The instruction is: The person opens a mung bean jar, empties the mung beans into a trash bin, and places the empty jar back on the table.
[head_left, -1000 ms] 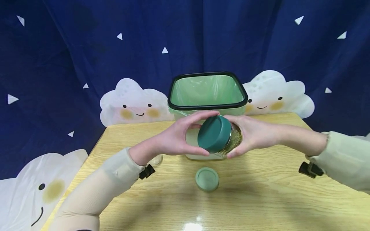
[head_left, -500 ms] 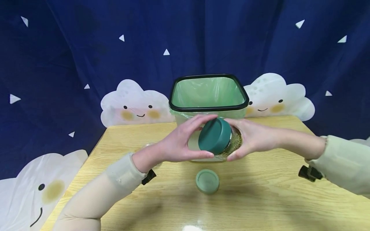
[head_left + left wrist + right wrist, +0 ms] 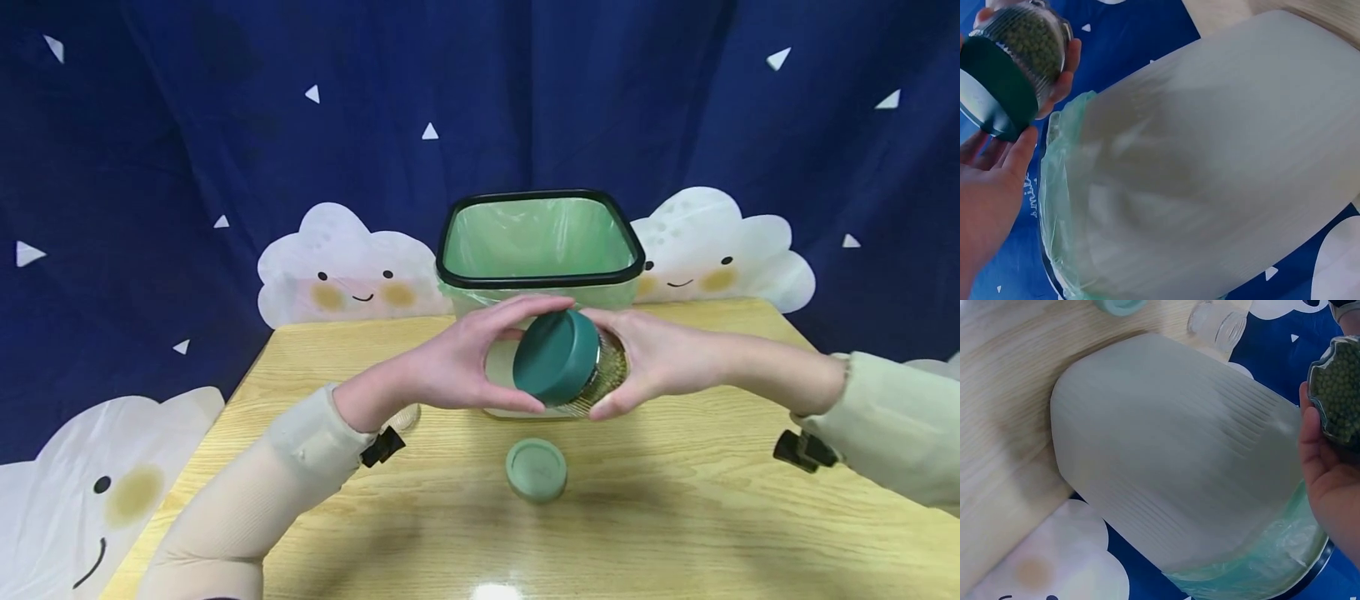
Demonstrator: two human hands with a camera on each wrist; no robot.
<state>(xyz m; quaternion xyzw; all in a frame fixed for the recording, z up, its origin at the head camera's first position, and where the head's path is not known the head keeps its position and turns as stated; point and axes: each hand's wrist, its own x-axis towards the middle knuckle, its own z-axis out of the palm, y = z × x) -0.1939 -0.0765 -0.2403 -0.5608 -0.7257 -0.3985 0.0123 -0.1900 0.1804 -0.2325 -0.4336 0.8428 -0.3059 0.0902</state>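
A ribbed clear glass jar [image 3: 609,377] holding small round green beans [image 3: 1342,394] is held up in front of the bin, tilted with its dark teal lid [image 3: 551,357] toward the left. The lid sits on the jar's mouth. My left hand [image 3: 463,354] grips that lid, thumb below and fingers above. From the other end my right hand [image 3: 662,354] holds the glass body between thumb and fingers. In the left wrist view, the left fingertips touch the lid's edge, and the right hand's fingers wrap the glass.
Behind the hands stands a pale bin [image 3: 1166,444] with a black rim [image 3: 540,281] and a green liner bag [image 3: 536,237]. A light green round lid [image 3: 536,468] lies on the wooden table [image 3: 675,517]. An overturned clear glass jar [image 3: 1217,326] lies left of the bin.
My left hand shifted and tilted slightly on the lid, then came back near its earlier pose. The right hand holds the jar almost still; the view dipped a little.
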